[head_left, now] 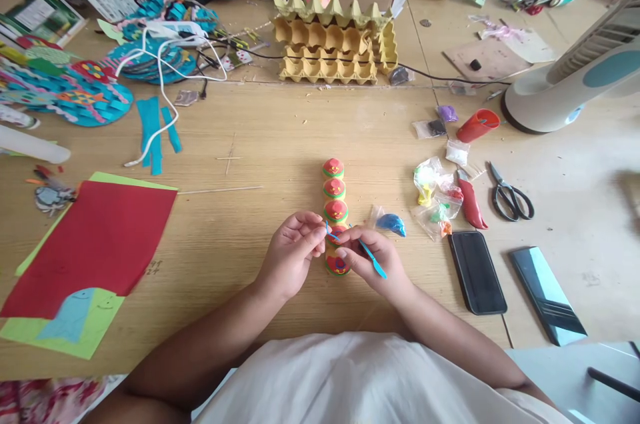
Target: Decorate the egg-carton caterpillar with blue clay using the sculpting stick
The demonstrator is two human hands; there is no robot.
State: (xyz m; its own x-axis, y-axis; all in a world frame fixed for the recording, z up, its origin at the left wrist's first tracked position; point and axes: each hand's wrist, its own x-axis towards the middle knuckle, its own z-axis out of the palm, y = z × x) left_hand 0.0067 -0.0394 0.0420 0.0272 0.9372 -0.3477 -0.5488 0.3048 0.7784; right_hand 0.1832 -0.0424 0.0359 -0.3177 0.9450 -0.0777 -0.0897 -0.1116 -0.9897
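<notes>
My left hand (294, 252) pinches a thin blue strand (331, 232), which looks like modelling clay, between thumb and fingertips. My right hand (376, 256) is closed around a small blue modelling tool (373, 260), its flat end sticking out below the fingers. Its fingertips reach toward the strand's lower end; whether they touch it I cannot tell. Beneath both hands stands a row of egg-carton cups (335, 212), topped with red, green and yellow. The nearer cups carry blue rings and are partly hidden by my fingers. A bag of blue clay (391, 224) lies just beyond my right hand.
Right of the hands are clay bags (435, 185), a red-handled knife (471, 201), scissors (511, 192), a phone (478, 273) and a red cup (478, 125). Egg cartons (327, 69) stand at the back, a white fan (560, 87) far right, and red paper (100, 244) left.
</notes>
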